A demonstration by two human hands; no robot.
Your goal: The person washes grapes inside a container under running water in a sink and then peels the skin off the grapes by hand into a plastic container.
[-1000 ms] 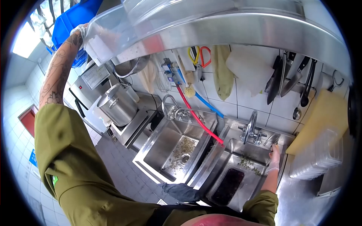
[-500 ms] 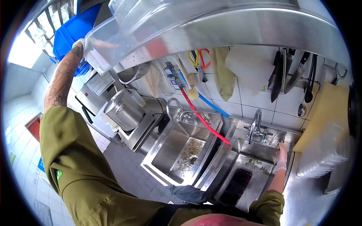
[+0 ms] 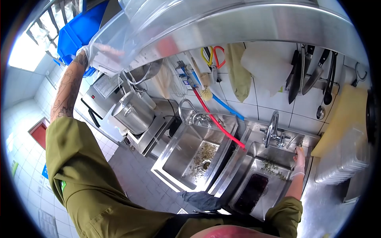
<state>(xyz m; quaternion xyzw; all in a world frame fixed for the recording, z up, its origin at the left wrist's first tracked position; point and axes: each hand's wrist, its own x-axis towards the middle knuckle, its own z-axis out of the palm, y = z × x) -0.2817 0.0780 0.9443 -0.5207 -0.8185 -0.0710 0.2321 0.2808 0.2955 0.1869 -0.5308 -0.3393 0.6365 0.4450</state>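
My left hand (image 3: 82, 53), in a thin clear glove, is raised to the upper left. It grips the end of a clear plastic container (image 3: 104, 53) on the overhead shelf; some of its fingers are hidden. Low on the right, my gloved right hand (image 3: 299, 160) is at the back right corner of the right sink (image 3: 274, 156). Its fingers are closed, and what they hold is too small to make out. Green herb sprigs (image 3: 270, 167) lie in this sink beside a tub of dark red liquid (image 3: 251, 193).
The left sink (image 3: 180, 152) has brown-green scraps around its drain. Red hose (image 3: 216, 123) hangs between the sinks. Knives (image 3: 295, 81) and scissors (image 3: 218, 57) hang along the wall. A steel pot (image 3: 133, 113) stands left; stacked clear containers (image 3: 341, 162) stand right. The metal shelf (image 3: 222, 29) juts overhead.
The view has shifted slightly, so the sinks appear a little lower and farther right. Both hands stay at the same places, the left at the container and the right at the sink corner.
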